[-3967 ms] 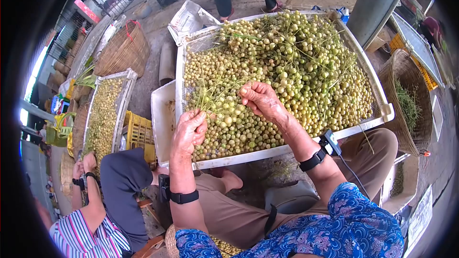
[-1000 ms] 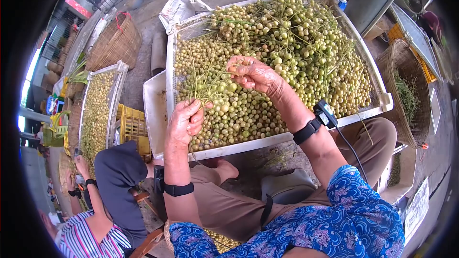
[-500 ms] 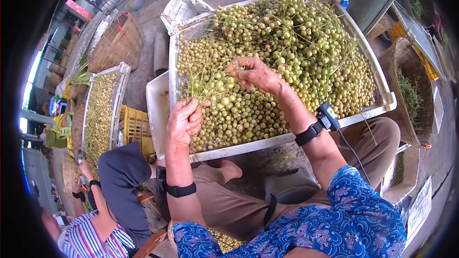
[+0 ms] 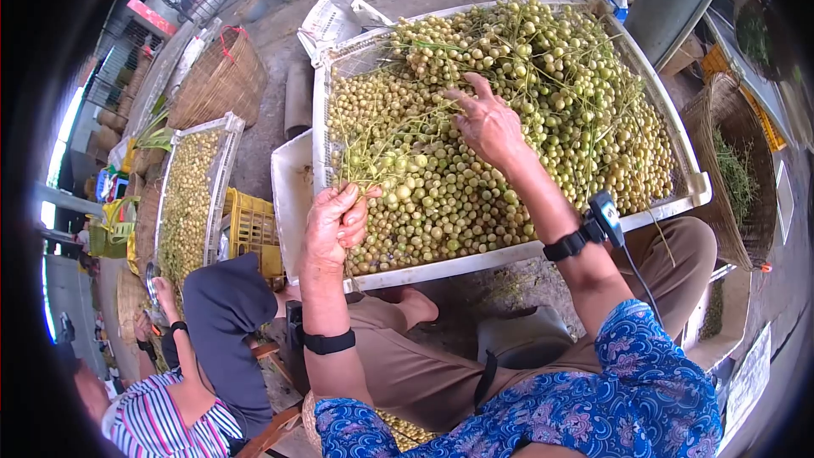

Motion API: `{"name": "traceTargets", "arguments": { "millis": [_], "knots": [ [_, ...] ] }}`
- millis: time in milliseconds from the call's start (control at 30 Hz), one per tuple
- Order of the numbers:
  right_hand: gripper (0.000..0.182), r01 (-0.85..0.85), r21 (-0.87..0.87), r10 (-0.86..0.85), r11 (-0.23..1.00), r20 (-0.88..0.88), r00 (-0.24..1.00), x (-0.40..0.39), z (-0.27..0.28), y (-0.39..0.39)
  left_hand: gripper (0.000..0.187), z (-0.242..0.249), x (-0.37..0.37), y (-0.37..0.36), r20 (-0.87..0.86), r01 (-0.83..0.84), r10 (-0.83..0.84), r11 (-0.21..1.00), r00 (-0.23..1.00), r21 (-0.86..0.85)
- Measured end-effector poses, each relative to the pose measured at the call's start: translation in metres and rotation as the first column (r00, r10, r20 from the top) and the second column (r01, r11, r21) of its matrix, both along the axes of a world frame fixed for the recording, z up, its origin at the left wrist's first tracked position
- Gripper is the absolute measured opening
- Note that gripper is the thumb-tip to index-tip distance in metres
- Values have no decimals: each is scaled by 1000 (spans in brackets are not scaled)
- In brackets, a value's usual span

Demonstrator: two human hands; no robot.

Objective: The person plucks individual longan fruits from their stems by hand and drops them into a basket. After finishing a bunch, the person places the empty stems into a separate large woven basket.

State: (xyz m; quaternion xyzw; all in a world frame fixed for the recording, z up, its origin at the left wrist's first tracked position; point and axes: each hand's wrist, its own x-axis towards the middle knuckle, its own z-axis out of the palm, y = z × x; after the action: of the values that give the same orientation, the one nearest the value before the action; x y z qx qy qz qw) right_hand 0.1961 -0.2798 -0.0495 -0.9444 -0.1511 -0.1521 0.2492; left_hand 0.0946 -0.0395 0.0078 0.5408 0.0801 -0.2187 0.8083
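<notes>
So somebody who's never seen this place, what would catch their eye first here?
Probably the large white tray in the center, heaped with round yellow-green fruits, piled highest toward its far side. Over it, the left hand holds thin green stems near the tray's left edge, while the right hand has its fingers spread. Next, likely the blue patterned shirt at the bottom.
</notes>
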Motion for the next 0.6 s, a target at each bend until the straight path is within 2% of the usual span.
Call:
{"name": "traceTargets", "arguments": {
  "millis": [67, 100, 133, 167, 200, 300, 333, 400, 433, 467, 533, 600],
  "knots": [
    [31, -77, 142, 83, 987, -36, 996, -11, -2, -3, 32, 0, 0, -2, -14, -23, 22, 999, 1000, -27],
    [31, -113, 421, 215, 900, -202, 955, -18, -4, -2, 32, -2, 1, -1, -10, -17, 17, 998, 1000, -52],
    [31, -77, 667, 373, 741, -314, 873, -27, -4, 0, 32, -3, 2, -1, -12, -10, 9, 998, 1000, -55],
    [31, 41, 814, 487, 580, -387, 783, -34, -2, 4, 33, -3, 2, -2, -20, -14, 12, 996, 1000, -85],
    [30, 188, 898, 609, 397, -411, 678, -39, 0, 8, 33, -3, 2, -2, -28, -19, 16, 993, 999, -114],
    [23, 381, 921, 792, 79, -290, 537, -40, -14, 19, 34, -4, 3, -3, -36, -15, 11, 994, 999, -105],
    [23, 380, 922, 793, 79, -289, 536, -40, -15, 22, 34, -4, 2, -3, -45, -25, 21, 996, 999, -91],
    [18, 373, 928, 721, 10, -265, 640, -39, -18, 26, 33, -5, 2, -2, -50, -23, 17, 994, 999, -106],
    [13, 387, 922, 638, 19, -309, 705, -42, -9, 25, 34, -4, 2, -3, -47, -20, 16, 997, 999, -73],
    [13, 385, 923, 639, 23, -310, 704, -41, -8, 24, 34, -4, 2, -4, -43, -18, 16, 999, 999, -41],
    [10, 310, 945, 485, -106, -224, 846, -36, -8, 17, 34, -5, 2, -9, -35, -1, 0, 999, 999, -33],
    [7, 396, 881, 374, -260, -287, 882, -23, -6, 7, 34, -7, -1, -8, -26, 11, -11, 1000, 1000, -28]
  ]
}}
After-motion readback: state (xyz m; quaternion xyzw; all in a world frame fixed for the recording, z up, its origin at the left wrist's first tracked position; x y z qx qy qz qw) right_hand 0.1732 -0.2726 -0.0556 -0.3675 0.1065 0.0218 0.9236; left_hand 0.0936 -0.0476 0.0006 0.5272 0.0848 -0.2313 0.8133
